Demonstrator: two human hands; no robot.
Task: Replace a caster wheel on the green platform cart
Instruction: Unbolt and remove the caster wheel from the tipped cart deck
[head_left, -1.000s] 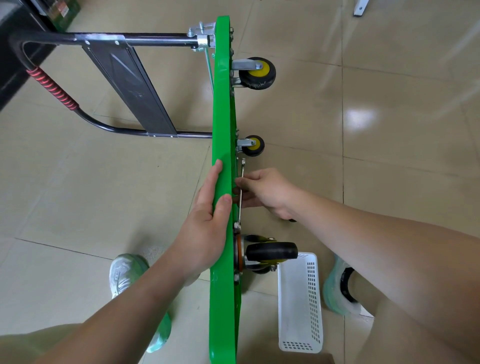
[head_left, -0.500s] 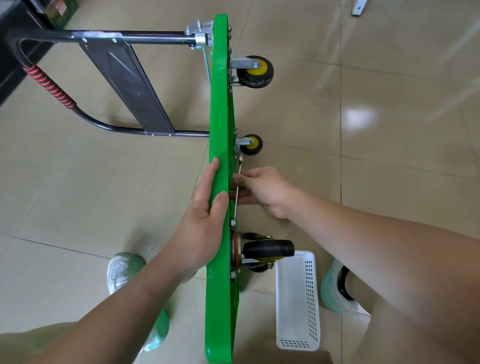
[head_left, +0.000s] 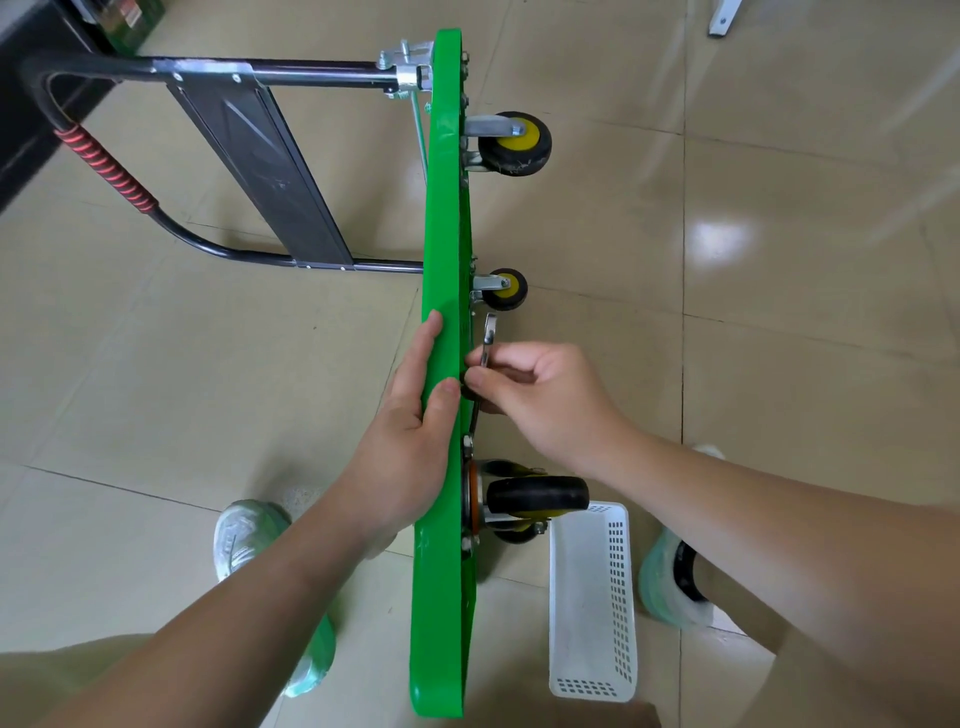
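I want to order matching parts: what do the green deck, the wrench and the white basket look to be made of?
The green deck looks like moulded plastic, glossy with rounded edges, though painted metal cannot be ruled out. The wrench looks like bare steel, silvery and shiny. The white basket looks like matte plastic, with moulded perforated walls.
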